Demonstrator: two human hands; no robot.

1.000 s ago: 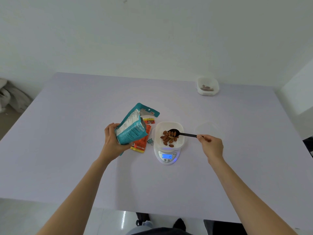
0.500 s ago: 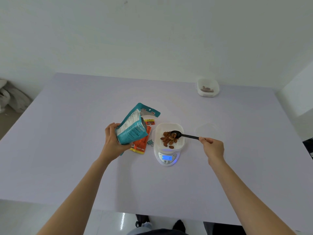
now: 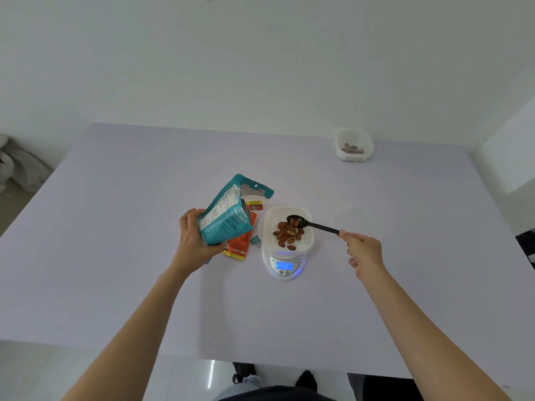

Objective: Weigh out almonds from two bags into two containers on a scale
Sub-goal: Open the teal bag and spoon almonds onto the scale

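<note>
My left hand (image 3: pixel 194 238) grips a teal almond bag (image 3: pixel 228 215), held open and tilted just left of the scale. An orange bag (image 3: pixel 241 244) lies flat on the table under it. A white container (image 3: pixel 307 241) with several almonds (image 3: pixel 286 234) sits on the white scale (image 3: pixel 285 269), whose blue display reads 19. My right hand (image 3: pixel 364 253) pinches the handle of a black spoon (image 3: pixel 298 221); its bowl hovers over the container with an almond in it. A second white container (image 3: pixel 353 146) with a few almonds stands at the far right of the table.
A small teal binder clip (image 3: pixel 256 241) lies between the orange bag and the scale. A clear lid (image 3: pixel 357 219) rests on the lavender table (image 3: pixel 115 227) right of the scale. Crumpled bags (image 3: pixel 17 166) sit on the floor at far left.
The spoon has lifted and drawn back slightly toward the container's far right rim, and my right hand has shifted a little right. The teal bag and the reading of 19 stay the same.
</note>
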